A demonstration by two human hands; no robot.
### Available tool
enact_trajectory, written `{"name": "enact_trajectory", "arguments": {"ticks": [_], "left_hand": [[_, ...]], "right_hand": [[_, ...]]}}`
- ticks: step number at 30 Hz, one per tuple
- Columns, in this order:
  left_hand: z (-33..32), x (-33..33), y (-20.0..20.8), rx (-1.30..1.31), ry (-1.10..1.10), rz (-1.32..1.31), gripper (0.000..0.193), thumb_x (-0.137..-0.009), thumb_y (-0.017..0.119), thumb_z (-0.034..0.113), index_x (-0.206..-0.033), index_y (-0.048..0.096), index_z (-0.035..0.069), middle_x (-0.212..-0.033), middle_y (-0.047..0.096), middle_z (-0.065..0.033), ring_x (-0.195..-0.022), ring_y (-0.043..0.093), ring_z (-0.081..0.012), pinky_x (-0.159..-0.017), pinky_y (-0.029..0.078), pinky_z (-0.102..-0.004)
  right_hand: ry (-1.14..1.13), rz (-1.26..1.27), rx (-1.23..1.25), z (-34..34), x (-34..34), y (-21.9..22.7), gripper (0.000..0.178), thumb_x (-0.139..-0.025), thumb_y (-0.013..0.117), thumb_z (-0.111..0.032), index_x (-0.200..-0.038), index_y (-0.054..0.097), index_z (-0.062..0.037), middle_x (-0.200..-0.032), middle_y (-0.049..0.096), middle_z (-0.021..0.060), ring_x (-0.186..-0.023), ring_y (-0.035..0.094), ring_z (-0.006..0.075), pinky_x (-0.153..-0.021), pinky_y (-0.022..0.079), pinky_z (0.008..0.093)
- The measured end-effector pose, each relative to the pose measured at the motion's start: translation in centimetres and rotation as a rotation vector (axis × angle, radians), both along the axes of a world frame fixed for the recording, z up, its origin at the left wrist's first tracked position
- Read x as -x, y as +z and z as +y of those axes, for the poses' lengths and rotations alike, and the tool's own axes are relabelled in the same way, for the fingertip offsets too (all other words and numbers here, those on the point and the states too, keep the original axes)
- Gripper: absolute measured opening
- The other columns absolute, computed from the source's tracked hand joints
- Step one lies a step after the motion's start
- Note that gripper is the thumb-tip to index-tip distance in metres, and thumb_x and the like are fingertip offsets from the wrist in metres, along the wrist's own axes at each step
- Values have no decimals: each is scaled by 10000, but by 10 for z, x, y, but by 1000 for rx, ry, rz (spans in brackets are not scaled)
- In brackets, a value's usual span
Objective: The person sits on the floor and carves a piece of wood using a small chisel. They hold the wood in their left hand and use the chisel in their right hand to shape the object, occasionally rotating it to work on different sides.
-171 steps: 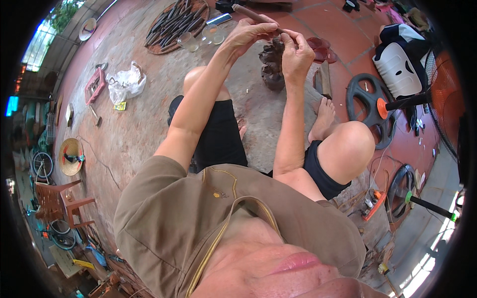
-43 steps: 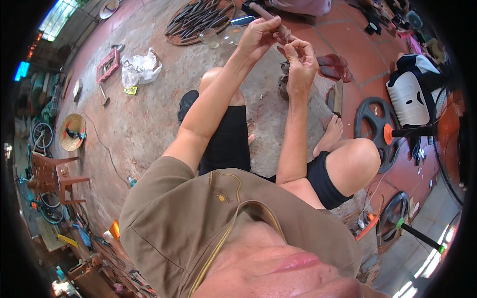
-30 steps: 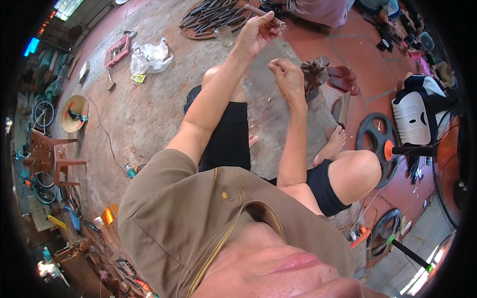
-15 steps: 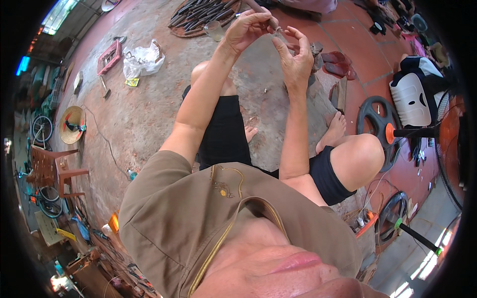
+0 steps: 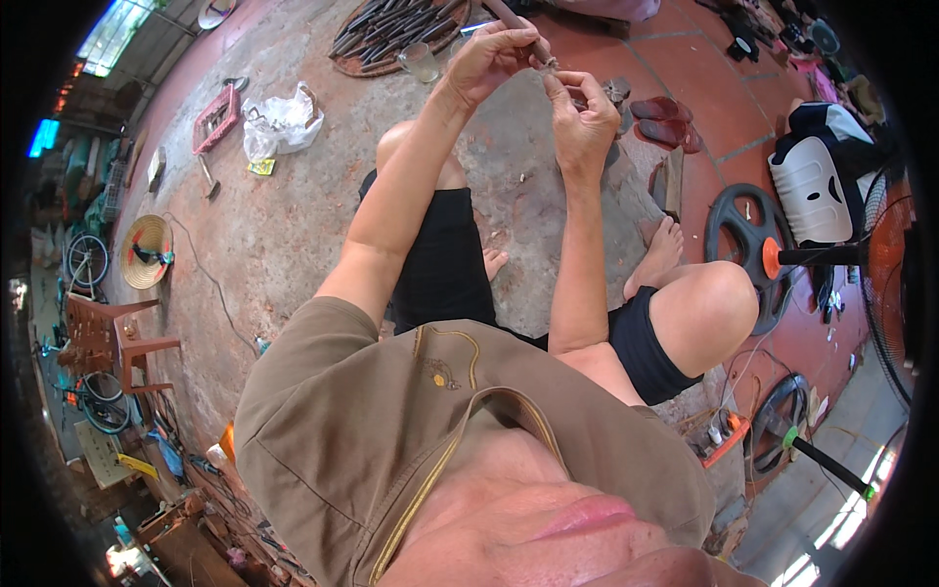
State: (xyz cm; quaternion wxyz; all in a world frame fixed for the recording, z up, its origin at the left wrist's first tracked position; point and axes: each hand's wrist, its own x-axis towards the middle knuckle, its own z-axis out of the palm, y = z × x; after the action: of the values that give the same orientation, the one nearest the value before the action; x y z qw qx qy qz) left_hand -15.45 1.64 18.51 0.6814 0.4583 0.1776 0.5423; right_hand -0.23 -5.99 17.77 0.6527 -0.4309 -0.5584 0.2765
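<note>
At the top of the head view, my left hand [image 5: 497, 61] is closed round a brown stick-like piece [image 5: 505, 14], its upper part slanting up and left past my fingers. A small rough bit shows at the stick's lower end, between my two hands. Close beside that end, my right hand [image 5: 584, 119] has its thumb and fingers pinched together; what they hold, if anything, is too small to make out. Beyond my left hand, a round woven tray [image 5: 344, 65] bears many dark sticks [image 5: 396, 29]. A clear glass mug [image 5: 419, 63] stands at its edge.
On the concrete floor to the left lie a white plastic bag [image 5: 284, 122], a pink basket [image 5: 212, 122], a hammer [image 5: 207, 176] and a straw hat [image 5: 147, 251]. Red sandals [image 5: 665, 125] sit right of my right hand. Fans with round bases [image 5: 736, 230] stand at the right.
My right hand's fingers have closed from a spread, curved pose into a pinch near the stick's lower end. My left hand keeps its grip on the stick.
</note>
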Motion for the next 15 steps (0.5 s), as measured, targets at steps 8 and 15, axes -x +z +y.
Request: {"name": "enact_trajectory", "arguments": {"ticks": [8,15], "left_hand": [[2,-2,-4,9,-40,-36,98,-931,628,136,-938,667,46,-890,700,-93,-821,642,-175,-792,510,-310],[4,-2,-5,8,-47,-97,99,-947,611,128,-953,659,41,-916,699,-104,-840,647,-179,-786,509,-317]], "right_hand": [[23,207,3,7,2,-7,82,-870,720,-88,-858,667,-27,-753,616,-5,-650,539,61,-577,434,216],[98,283,14,7,3,-9,73,-912,685,-116,-898,647,-55,-797,604,-4,-682,554,66,-597,459,216]]}}
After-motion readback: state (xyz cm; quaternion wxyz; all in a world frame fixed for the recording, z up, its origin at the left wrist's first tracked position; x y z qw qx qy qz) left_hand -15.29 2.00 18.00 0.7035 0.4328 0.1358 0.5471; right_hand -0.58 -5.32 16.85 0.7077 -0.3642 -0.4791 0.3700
